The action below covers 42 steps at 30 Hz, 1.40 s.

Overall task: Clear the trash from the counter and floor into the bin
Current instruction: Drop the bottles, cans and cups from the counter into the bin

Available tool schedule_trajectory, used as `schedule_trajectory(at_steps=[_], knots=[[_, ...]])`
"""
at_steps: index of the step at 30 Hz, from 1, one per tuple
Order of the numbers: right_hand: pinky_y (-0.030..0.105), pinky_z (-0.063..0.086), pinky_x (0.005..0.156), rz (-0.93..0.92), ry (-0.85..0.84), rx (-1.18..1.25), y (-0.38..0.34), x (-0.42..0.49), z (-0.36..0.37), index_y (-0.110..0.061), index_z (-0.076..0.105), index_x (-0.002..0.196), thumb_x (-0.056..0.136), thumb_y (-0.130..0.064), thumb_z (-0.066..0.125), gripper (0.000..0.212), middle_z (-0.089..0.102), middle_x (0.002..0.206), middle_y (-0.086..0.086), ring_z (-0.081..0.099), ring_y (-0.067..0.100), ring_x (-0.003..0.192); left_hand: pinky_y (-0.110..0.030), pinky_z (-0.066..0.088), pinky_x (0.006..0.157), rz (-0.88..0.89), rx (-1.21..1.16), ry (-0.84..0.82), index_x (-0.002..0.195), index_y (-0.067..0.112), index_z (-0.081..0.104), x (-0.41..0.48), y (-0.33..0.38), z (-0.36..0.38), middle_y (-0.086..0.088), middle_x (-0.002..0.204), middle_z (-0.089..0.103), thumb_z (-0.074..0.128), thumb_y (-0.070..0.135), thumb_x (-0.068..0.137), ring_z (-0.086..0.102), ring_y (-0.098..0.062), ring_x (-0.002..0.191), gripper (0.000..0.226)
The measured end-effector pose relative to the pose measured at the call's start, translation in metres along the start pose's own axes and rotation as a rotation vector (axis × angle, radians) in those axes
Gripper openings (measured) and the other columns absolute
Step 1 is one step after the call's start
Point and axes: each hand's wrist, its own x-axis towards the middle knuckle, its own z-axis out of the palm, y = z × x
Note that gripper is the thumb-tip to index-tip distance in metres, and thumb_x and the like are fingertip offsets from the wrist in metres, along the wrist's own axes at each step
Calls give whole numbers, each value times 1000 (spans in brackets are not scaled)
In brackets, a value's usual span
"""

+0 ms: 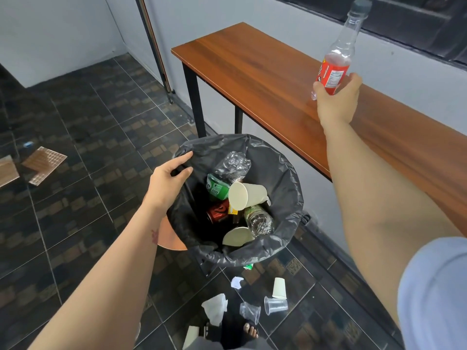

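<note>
Beside counter (252, 72) edge, left hand (166, 183) grips liner (285, 188) rim

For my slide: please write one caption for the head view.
Right hand holds a red-labelled bottle over the wooden counter; left hand grips the black liner of the bin.

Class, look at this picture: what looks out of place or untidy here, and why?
Litter lies on the floor tiles beside the bin: a white paper cup, two clear plastic cups on their sides, crumpled tissue. It belongs inside with the other trash.
</note>
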Motion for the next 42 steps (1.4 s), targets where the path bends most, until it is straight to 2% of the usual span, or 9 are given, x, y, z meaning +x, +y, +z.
schedule_trajectory(at_steps=[6,10,14,19,26,28,34,38,42], knots=[[38,53,96,49,-19,62,-5,-2,2,-25,47,127,75,-49,74,63,62,121,-6,64,13,106,-36,43,110,-3,-11,4,123,41,68,-1,2,2,20,117,68,69,16,91,61,-3,115,40],[25,54,84,-51,-35,69,-7,-33,-6,-21,47,121,75,-46,75,59,61,118,-5,63,10,102,-35,42,110,-15,-7,5,124,40,67,-1,4,2,17,120,67,68,16,92,60,-4,117,40],[13,53,68,-90,-184,166,-19,-85,-26,-18,40,111,82,-36,74,49,63,93,-11,66,-4,69,-38,42,111,-5,-12,-6,120,45,67,-1,3,1,14,126,67,68,16,92,59,-8,121,40],[34,60,67,-101,-506,204,-23,-151,-54,-24,36,114,77,-34,77,55,66,102,-2,72,13,73,-37,40,113,0,-11,-24,129,35,65,-5,9,3,12,131,62,65,14,94,55,-8,123,40],[38,60,71,-85,-906,-472,13,-237,-29,-24,34,129,72,-59,70,76,62,110,2,68,19,85,-38,37,115,12,27,-27,132,36,63,-11,13,5,8,139,59,63,16,96,49,-14,133,41],[39,56,75,-104,-891,-621,21,-256,-15,-22,30,137,73,-61,66,84,57,119,6,63,28,98,-40,35,116,16,43,-32,134,34,61,-12,15,5,7,141,57,61,16,97,47,-16,135,42],[38,45,70,-310,-841,-810,23,-279,1,-14,35,133,93,-51,54,58,54,128,11,51,31,115,-41,34,117,6,56,-31,136,34,59,-15,16,1,5,143,55,60,15,97,44,-17,137,43],[39,40,97,-591,-576,-810,23,-265,-13,-18,46,133,93,-53,50,53,53,132,4,43,25,124,-41,34,116,-7,48,-36,136,35,59,-15,16,-1,6,143,55,60,14,97,45,-18,137,44],[45,16,119,-487,-413,-781,40,-241,-37,-28,31,151,95,-64,39,67,20,162,6,11,26,150,-44,39,114,-22,42,-38,136,37,58,-15,16,-1,6,144,54,60,15,97,48,-21,135,45]])
